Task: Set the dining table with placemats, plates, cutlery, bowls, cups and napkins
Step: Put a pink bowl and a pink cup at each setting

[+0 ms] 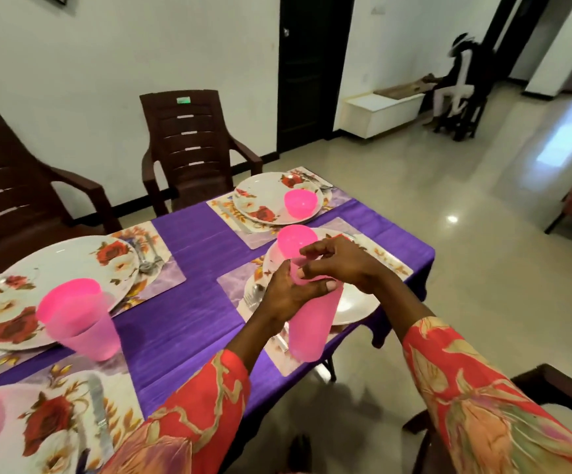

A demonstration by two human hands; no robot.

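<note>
Hands first: I am seeing the left hand (289,295) wrapping its fingers and thumb round the upper part of a stack of pink cups (306,330), which is leaning slightly and hanging over the near right place setting. Right hand (341,265) is sitting at the stack's rim with fingers bent, fingertips pinching the top cup's edge. Both sleeves (476,405) are showing a red floral print.

Under the hands, a white plate (352,302) is lying on a placemat (393,260), with a pink bowl (296,239) on it just beyond the hands and a fork (252,297) just left of the plate. Beyond that, the far right setting is carrying a floral plate (260,200) with a second pink bowl (300,203). To the left, a bowl resting in a cup (79,319) is standing beside another floral plate (72,261). Purple tablecloth (192,319) is covering the table; two brown chairs (192,145) are standing behind it.
</note>
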